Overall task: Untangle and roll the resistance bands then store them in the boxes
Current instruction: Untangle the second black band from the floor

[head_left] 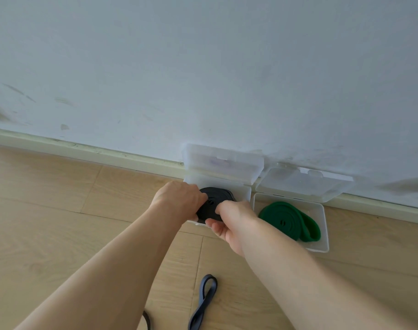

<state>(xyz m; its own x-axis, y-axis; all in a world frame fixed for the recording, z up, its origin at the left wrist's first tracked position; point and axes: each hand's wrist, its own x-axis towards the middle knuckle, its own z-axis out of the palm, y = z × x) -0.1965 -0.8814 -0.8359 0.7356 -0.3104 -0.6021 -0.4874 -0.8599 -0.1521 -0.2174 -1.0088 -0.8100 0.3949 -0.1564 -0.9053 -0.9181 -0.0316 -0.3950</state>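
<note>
Storing step: rolled black band (215, 201) going into left box (245, 190).
Left hand (179, 198) and right hand (231, 222) both grip the coil; next, seat it flat, release without unrolling.

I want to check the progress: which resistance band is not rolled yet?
The blue-grey band lying loose on the wooden floor. The green band lies coiled in its box; both hands hold the black coil.

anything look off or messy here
The green band in the right box is coming unrolled, its tail looping loose beside the coil. A blue-grey band lies twisted on the floor.
</note>
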